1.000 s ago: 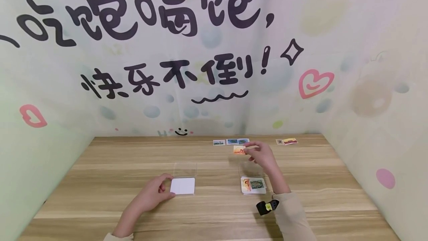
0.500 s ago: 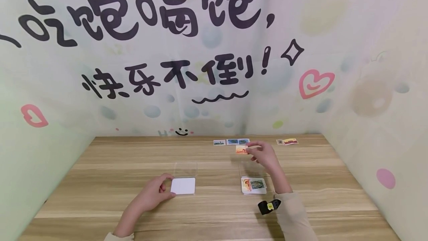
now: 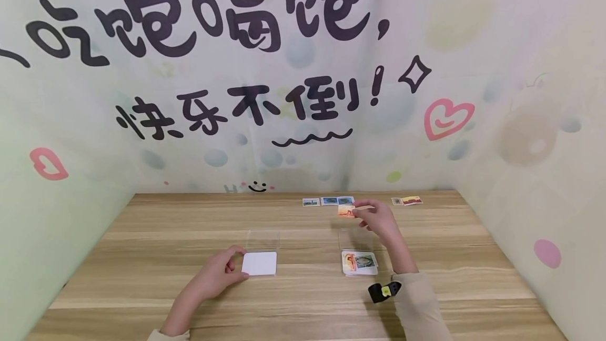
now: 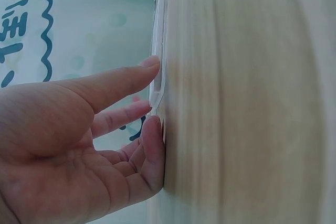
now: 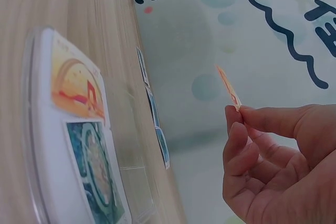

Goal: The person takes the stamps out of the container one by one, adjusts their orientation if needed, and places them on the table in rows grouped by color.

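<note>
My right hand point(image 3: 379, 221) pinches a small orange stamp point(image 3: 346, 211) between thumb and fingertip, raised above the table in the right wrist view. Nearer to me lies a hinged clear case, its transparent lid point(image 5: 131, 145) folded back, with white card point(image 5: 37, 150) in it. On that card are another orange stamp point(image 3: 349, 262) and a green one point(image 3: 366, 261). My left hand point(image 3: 221, 272) holds a second clear case point(image 4: 159, 82) by its left side, thumb at the near corner and forefinger at the far one. Plain white card point(image 3: 259, 263) fills this case; its lid point(image 3: 262, 239) lies open behind.
At the back of the wooden table point(image 3: 189, 220) lie a small stamp point(image 3: 311, 202) and a pair of blue stamps point(image 3: 330, 201). Farther right sit a small grey-brown stamp point(image 3: 396, 201) and a red-and-yellow one point(image 3: 411, 200). A printed backdrop point(image 3: 189, 162) rises behind the table.
My right hand has shifted slightly to the right with the orange stamp in its fingers. The left hand stays at its case.
</note>
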Action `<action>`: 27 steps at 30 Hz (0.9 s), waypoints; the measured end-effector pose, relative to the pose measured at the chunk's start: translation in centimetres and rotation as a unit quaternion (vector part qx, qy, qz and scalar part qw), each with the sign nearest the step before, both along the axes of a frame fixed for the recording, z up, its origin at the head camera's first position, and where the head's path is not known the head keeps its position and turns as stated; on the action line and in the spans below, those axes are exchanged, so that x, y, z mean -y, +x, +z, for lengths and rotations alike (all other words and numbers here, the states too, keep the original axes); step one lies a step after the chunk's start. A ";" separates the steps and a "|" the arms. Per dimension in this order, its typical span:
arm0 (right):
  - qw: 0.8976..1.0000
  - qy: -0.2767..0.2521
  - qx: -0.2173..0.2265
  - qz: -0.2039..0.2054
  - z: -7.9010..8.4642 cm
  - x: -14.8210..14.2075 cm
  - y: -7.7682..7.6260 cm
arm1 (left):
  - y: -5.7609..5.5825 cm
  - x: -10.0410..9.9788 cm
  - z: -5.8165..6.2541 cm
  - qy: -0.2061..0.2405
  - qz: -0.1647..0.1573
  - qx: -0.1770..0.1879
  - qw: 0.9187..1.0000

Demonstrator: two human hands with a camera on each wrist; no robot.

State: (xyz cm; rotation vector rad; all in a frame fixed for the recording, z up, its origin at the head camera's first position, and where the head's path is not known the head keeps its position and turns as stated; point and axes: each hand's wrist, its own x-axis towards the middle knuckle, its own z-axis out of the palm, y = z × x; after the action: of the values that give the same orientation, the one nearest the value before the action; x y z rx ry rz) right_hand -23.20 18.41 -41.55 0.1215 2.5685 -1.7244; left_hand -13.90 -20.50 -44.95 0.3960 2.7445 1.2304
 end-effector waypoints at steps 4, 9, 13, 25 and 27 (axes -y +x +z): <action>1.000 0.004 -0.001 -0.001 0.1 -0.1 0.1 | 0.0 0.0 0.0 -0.003 -0.001 -0.002 1.000; 1.000 0.005 0.000 -0.002 0.3 -0.2 0.2 | 0.0 -0.1 0.1 -0.001 0.001 0.006 1.000; 1.000 0.002 0.000 -0.004 0.4 -0.4 0.1 | 0.1 -0.1 0.3 0.003 0.004 0.014 1.000; 1.000 -0.005 0.005 -0.015 0.3 -1.1 0.0 | 0.0 -0.1 0.2 0.001 0.004 0.009 1.000; 1.000 -0.006 0.005 -0.015 0.3 -1.2 0.0 | 0.0 -0.1 0.1 0.001 0.004 0.009 1.000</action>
State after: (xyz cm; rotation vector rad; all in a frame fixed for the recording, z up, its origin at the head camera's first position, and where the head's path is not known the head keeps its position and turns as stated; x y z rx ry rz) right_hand -23.25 19.64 -41.21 0.1690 2.5609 -1.7453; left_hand -13.90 -20.42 -44.84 0.3720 2.7340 1.2322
